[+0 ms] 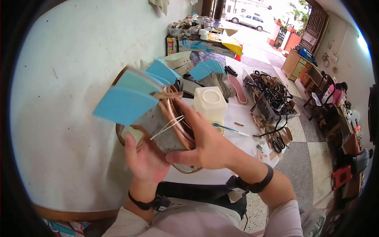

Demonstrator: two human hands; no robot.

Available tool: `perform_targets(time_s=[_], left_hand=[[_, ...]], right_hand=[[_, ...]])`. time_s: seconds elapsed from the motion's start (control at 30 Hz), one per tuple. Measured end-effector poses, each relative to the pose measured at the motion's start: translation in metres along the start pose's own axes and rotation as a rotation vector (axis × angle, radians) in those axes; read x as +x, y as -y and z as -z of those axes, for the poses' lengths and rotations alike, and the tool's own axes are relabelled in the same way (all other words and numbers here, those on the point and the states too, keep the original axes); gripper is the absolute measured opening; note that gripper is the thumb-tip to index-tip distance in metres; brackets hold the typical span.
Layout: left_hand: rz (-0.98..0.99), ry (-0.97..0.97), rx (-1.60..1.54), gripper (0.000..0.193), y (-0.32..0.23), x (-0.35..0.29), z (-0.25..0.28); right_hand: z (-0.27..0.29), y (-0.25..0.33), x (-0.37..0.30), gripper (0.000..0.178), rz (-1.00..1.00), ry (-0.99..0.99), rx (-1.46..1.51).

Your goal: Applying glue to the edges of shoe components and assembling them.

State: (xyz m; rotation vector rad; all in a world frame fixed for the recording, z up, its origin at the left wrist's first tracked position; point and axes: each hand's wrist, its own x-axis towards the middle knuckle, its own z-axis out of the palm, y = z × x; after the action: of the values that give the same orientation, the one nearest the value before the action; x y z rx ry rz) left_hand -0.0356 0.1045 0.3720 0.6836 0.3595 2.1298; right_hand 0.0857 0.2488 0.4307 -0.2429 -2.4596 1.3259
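A thick bundle of shoe soles (158,128), grey with brown edges, is held up in front of me, tilted. Pale elastic bands (167,127) cross it, and blue sheets (124,103) stick out from its upper left. My right hand (207,138) is closed round the bundle's right side, thumb on the grey face. My left hand (148,160) holds it from below; its thumb is raised beside a pale green piece (133,134), and its other fingers are partly hidden behind the bundle.
On the white table (237,144) stand a cream plastic container (210,103), a teal-handled brush (231,129) and more soles with blue sheets (203,71). To the right are a clear bin of dark straps (272,94) and black-handled scissors (278,145). A wall (71,98) rises close on the left.
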Motion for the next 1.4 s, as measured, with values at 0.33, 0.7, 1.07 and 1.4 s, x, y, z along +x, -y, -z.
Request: perform_targets(time_s=[0.33, 0.7, 1.07, 1.4], left_hand=[[0.067, -0.059, 0.589, 0.100, 0.000, -0.002, 0.060], [0.049, -0.091, 1.192, 0.055, 0.049, -0.030, 0.088], [0.062, -0.044, 1.372, 0.052, 0.047, -0.024, 0.096], [0.003, -0.038, 1.460, 0.053, 0.051, -0.028, 0.092]], right_hand=[[0.086, -0.003, 0.036, 0.089, -0.133, -0.032, 0.617], [0.214, -0.136, 0.118, 0.052, -0.456, -0.486, 0.229], [0.227, -0.238, 0.116, 0.051, -0.650, -0.551, 0.368], [0.220, -0.263, 0.124, 0.081, -0.577, -0.566, 0.232]])
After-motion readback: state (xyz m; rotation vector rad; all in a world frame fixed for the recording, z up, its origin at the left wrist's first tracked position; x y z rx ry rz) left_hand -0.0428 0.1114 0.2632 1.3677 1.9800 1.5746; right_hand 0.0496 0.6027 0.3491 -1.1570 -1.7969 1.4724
